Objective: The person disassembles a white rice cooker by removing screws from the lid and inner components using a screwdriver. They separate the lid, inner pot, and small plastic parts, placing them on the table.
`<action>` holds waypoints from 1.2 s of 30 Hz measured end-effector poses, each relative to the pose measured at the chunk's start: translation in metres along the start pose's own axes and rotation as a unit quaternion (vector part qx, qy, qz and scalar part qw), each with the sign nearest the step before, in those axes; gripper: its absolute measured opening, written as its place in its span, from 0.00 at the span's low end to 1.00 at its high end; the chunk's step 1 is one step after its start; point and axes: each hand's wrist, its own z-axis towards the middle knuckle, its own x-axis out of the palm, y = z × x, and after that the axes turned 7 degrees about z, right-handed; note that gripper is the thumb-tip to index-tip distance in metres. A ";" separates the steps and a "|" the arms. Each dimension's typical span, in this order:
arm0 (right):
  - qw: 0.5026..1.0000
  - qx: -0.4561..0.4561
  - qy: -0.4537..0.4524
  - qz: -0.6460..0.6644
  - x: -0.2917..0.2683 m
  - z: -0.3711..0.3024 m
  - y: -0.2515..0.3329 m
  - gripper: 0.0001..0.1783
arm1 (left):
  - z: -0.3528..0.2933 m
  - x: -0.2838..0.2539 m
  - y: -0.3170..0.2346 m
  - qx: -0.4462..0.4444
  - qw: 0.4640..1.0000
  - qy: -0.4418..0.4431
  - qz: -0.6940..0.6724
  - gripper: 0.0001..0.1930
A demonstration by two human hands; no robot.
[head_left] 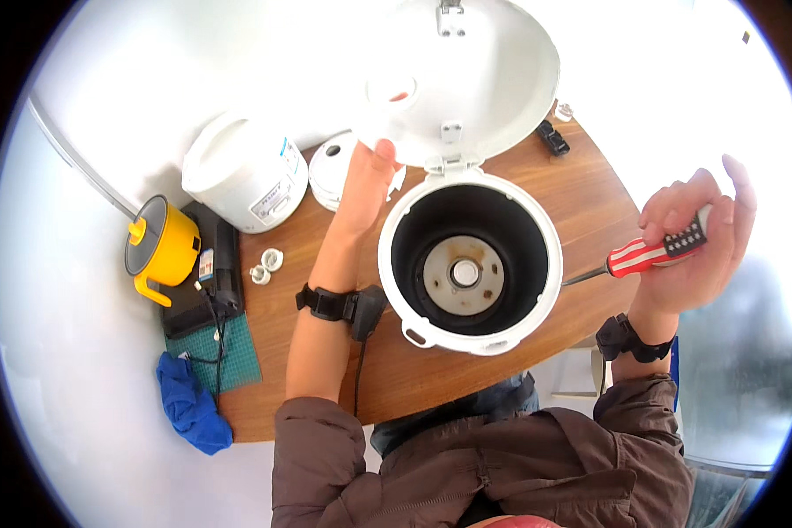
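Observation:
A white rice cooker body (pixel 550 242) stands on the wooden table in front of me, with no inner pot in it. Inside its dark cavity lies a round, stained heating plate (pixel 440 273) with a metal button at the centre. The white lid (pixel 493 79) is raised on its hinge at the far side. My left hand (pixel 366 189) grips the lid's left edge, thumb in front and most fingers hidden behind. My right hand (pixel 708 238) holds a screwdriver (pixel 638 256) with a red, white and black handle. Its shaft points left, with the tip at the cooker's right rim.
At the left are a white pot-shaped housing (pixel 238 180), white round parts (pixel 333 172) and small white pieces (pixel 272 259). Beyond them, a yellow pot (pixel 172 255) rests on a black case (pixel 204 304), near a green mat (pixel 242 352) and blue cloth (pixel 189 405). A black part (pixel 552 138) lies far right.

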 end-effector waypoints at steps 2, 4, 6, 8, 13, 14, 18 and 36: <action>1.000 -0.009 0.023 0.007 -0.006 0.013 0.010 0.22 | 0.004 0.014 0.003 -0.054 0.994 -0.001 -0.094 0.41; 0.997 -0.037 0.025 0.065 -0.004 0.027 0.013 0.21 | 0.004 0.018 -0.002 -0.108 0.983 0.013 -0.148 0.39; 0.995 -0.044 0.017 0.091 0.001 0.034 0.010 0.20 | 0.007 0.016 -0.001 -0.114 0.985 0.049 -0.123 0.38; 0.996 -0.027 -0.001 0.087 0.013 0.033 -0.003 0.20 | 0.008 0.014 -0.009 -0.072 0.992 0.101 -0.016 0.37; 0.977 -0.005 0.079 0.198 0.032 0.035 -0.048 0.22 | 0.005 0.024 -0.016 -0.134 0.990 -0.020 0.041 0.26; 0.973 -0.004 0.087 0.215 0.036 0.037 -0.055 0.22 | 0.004 0.024 -0.018 -0.141 0.987 -0.039 0.065 0.24; 0.974 -0.053 0.117 0.186 0.047 0.041 -0.075 0.19 | -0.004 0.017 -0.025 -0.104 0.980 -0.093 0.141 0.18; 0.975 -0.117 0.108 0.156 0.034 0.017 -0.133 0.14 | -0.019 0.007 -0.031 -0.051 0.953 -0.214 0.210 0.18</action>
